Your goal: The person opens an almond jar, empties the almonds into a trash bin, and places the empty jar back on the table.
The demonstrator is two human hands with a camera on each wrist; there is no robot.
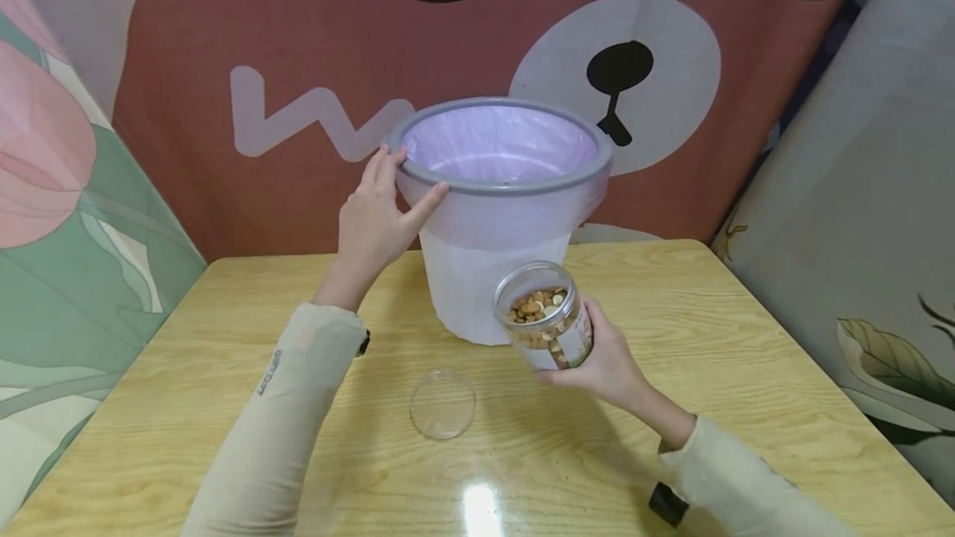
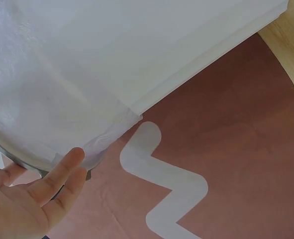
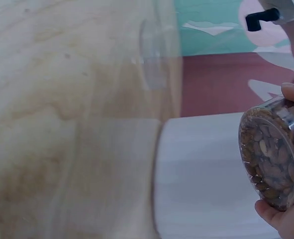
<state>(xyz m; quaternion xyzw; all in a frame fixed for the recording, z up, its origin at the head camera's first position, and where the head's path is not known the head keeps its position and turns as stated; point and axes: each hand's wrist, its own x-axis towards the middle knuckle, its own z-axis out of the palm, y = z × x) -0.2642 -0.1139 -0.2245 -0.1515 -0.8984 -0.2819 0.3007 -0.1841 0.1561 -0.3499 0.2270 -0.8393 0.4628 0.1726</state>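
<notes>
A white trash can point(image 1: 485, 288) with a grey rim stands upright at the back of the table, lined with a thin purple bag point(image 1: 492, 139) folded over its edge. My left hand point(image 1: 375, 218) touches the left side of the rim with thumb and fingers extended; the left wrist view shows this hand point(image 2: 32, 199) at the rim too. In front of the can, my right hand point(image 1: 608, 359) grips a clear plastic jar point(image 1: 548, 326), tilted, uncapped and partly filled with nuts. The right wrist view shows the jar's base point(image 3: 271, 159). A clear round lid point(image 1: 443, 404) lies on the table.
The light wooden table point(image 1: 358, 454) has its back edge close to a red printed cloth point(image 1: 298, 23). More printed cloth hangs at the left point(image 1: 45, 272) and a grey cloth point(image 1: 858, 230) at the right.
</notes>
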